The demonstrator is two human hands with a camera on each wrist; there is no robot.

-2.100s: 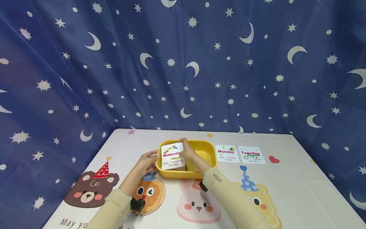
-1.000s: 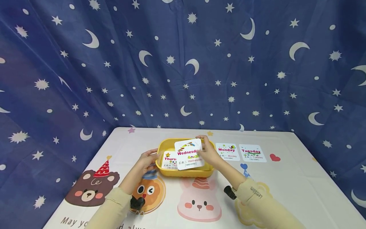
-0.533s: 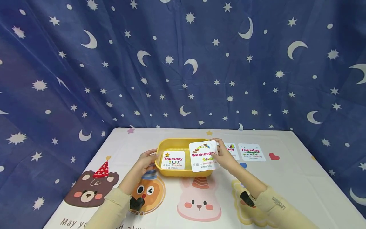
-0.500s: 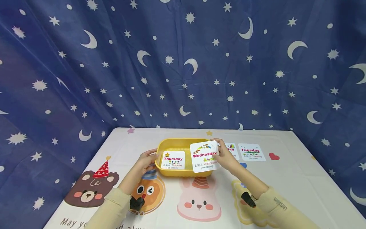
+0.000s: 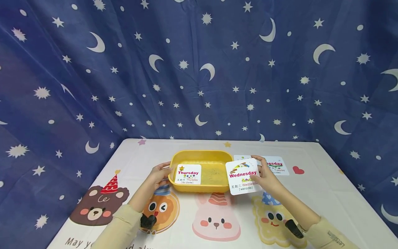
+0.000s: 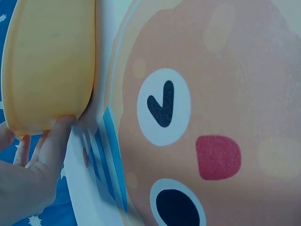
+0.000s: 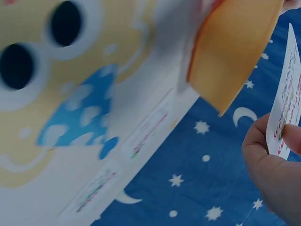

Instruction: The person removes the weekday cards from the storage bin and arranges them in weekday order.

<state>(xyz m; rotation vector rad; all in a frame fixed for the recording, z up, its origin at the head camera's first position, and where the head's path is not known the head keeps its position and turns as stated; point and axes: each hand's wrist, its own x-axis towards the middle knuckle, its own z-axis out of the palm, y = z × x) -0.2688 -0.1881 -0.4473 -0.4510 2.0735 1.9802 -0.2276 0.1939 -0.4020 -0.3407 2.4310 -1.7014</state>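
The right hand (image 5: 264, 178) pinches the Wednesday card (image 5: 243, 174) above the counter (image 5: 326, 193), by the yellow tray's (image 5: 202, 188) right end. Well apart from it, the left hand (image 5: 159, 175) rests loose fingers against the tray's left end. The Thursday card (image 5: 188, 174) lies inside; 2 others, the Tuesday card (image 5: 278, 165) and a mostly hidden card (image 5: 240, 157), lie behind.

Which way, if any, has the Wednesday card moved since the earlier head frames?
Yes, to the right in the head view: the Wednesday card is now much nearer the printed red heart.
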